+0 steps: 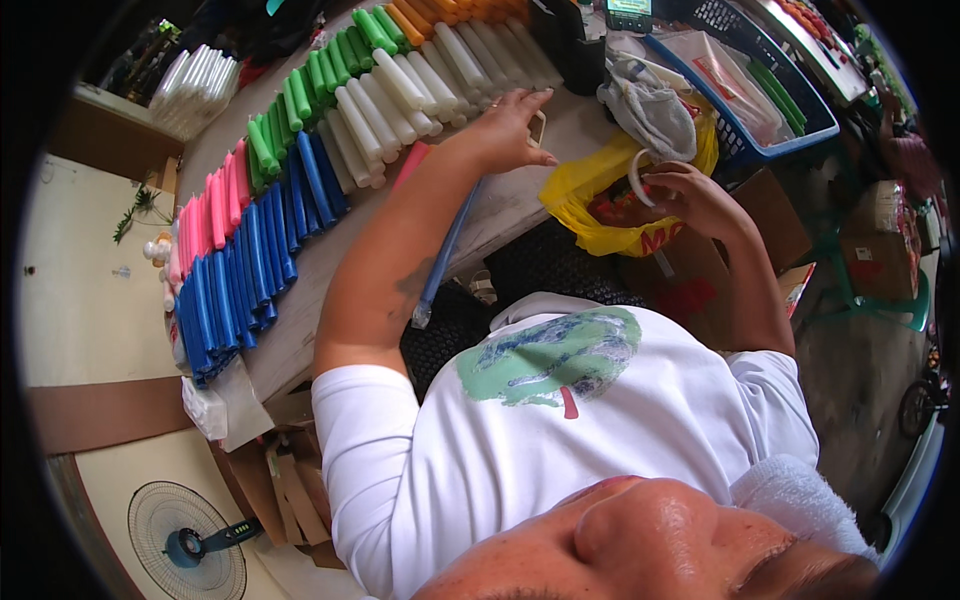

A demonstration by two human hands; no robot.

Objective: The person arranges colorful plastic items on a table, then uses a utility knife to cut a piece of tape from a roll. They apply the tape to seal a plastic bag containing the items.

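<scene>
My left hand reaches over the table beside the white candles, fingers spread around a small pale looped object partly hidden under it. A pink strip and a long blue strip lie near my left forearm. My right hand is at the yellow plastic bag, its fingers curled on a white ring; the bag's contents are mostly hidden. A grey cloth lies just above it.
Rows of blue, pink, green and orange candles line the table. A blue basket, phone and black object sit at the back. Cardboard boxes are right; a fan is lower left.
</scene>
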